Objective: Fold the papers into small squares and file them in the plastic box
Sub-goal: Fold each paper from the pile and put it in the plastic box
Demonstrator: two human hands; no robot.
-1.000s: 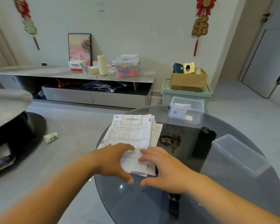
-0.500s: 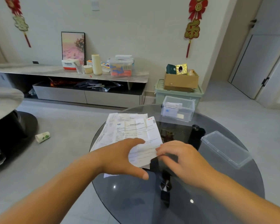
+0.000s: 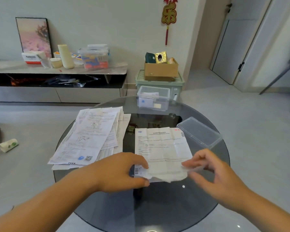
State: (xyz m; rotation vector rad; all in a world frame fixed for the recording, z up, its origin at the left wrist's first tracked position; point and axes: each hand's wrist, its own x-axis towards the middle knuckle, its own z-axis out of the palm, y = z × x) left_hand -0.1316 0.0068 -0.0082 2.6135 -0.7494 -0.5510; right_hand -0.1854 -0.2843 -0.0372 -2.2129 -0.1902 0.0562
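Pinching the near left corner of a printed sheet [image 3: 162,148], the left hand [image 3: 122,171] curls its fingers over the top of the paper with the thumb below the edge; the right hand [image 3: 213,173] meets the near right corner, forefinger above and thumb beneath, closed on the paper, though motion blurs the fingertips; the sheet's near edge lifts and crumples between the two hands, while its far part lies flat on the round dark glass tabletop [image 3: 157,206], creased by old folds; beyond the left hand and off to its outer side, a loose stack of papers [image 3: 90,136] lies fanned, its near corner just beside the left wrist and part of it hanging past the tabletop's rim; straight ahead of both hands, at the far edge of the tabletop, the clear plastic box [image 3: 155,88] stands open with a few small folded papers [image 3: 146,102] inside; a clear lid [image 3: 199,131] rests just beyond the right hand, close to the sheet's far right corner; past the plastic box, on the floor, a cardboard box [image 3: 161,70] sits on a pale green crate [image 3: 159,83].
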